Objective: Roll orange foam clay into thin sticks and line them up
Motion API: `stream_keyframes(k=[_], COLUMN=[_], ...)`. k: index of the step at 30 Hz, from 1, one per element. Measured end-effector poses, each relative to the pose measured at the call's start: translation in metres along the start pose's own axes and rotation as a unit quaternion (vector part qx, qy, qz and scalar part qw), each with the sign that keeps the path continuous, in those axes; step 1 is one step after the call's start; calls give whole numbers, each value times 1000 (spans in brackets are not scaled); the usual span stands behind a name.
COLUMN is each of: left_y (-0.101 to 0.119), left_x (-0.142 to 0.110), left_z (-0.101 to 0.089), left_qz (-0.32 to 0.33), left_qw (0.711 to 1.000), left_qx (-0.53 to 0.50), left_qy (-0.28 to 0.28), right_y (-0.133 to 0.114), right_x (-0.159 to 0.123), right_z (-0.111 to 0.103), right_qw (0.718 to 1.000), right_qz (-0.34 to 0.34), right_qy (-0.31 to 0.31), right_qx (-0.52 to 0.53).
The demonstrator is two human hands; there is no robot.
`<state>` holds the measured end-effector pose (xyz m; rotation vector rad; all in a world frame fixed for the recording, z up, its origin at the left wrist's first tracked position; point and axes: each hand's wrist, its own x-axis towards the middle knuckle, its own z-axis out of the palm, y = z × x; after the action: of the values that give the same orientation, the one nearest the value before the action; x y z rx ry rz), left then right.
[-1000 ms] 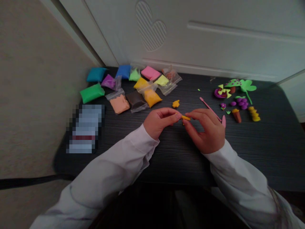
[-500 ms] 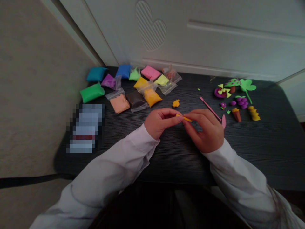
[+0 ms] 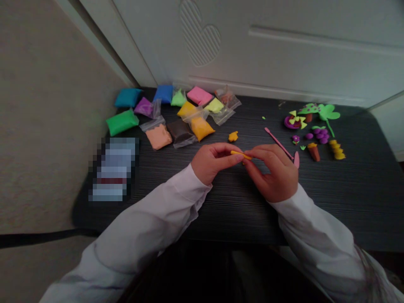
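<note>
Between my two hands is a thin strip of orange-yellow modelling clay (image 3: 237,153), held just above the dark table. My left hand (image 3: 216,162) pinches it between thumb and fingers. From the other side, my right hand (image 3: 273,170) grips its right end with thumb and fingertips. A small lump of the same orange clay (image 3: 233,136) lies on the table just beyond my fingers. Past my right hand lie a thin pink modelling tool (image 3: 278,142) and a pink blade-shaped tool (image 3: 296,160), partly behind the hand.
Several bags of coloured clay, among them an orange one (image 3: 202,128) and a green one (image 3: 122,122), lie at the back left. A blurred phone-like device (image 3: 114,168) is at left. Small clay models, including purple grapes (image 3: 320,134), stand at right. A white panel (image 3: 268,63) rises behind.
The clay strip has shifted slightly left, showing more of its left end above my left thumb. My right hand has moved very slightly; the things on the table stay put.
</note>
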<state>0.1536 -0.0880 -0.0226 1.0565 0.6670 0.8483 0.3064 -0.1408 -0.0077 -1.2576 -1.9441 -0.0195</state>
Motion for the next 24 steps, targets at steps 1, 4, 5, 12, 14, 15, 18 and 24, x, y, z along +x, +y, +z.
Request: stream_keyframes(k=[1, 4, 5, 12, 14, 15, 18, 24], left_y=[0, 1, 1, 2, 2, 2, 1, 0], left_x=[0, 1, 1, 0, 0, 0, 1, 0], left_z=[0, -1, -1, 0, 0, 0, -1, -1], left_qz=[2, 5, 7, 11, 6, 5, 4, -16], left_qw=[1000, 1000, 1000, 999, 999, 999, 1000, 999], left_qx=[2, -5, -8, -28, -26, -22, -8, -29], left_qy=[1, -2, -3, -24, -26, -24, -18, -22], right_y=[0, 0, 1, 1, 1, 1, 0, -1], right_x=[0, 0, 0, 0, 0, 0, 0, 0], right_z=[0, -1, -1, -1, -1, 0, 0, -1], right_qw=[1000, 1000, 1000, 1000, 1000, 1000, 1000, 1000], right_qz=[0, 4, 4, -10, -8, -5, -2, -10], right_qy=[1, 6, 9, 9, 6, 5, 7, -3], right_qx=[2, 2, 1, -6, -5, -4, -3, -9])
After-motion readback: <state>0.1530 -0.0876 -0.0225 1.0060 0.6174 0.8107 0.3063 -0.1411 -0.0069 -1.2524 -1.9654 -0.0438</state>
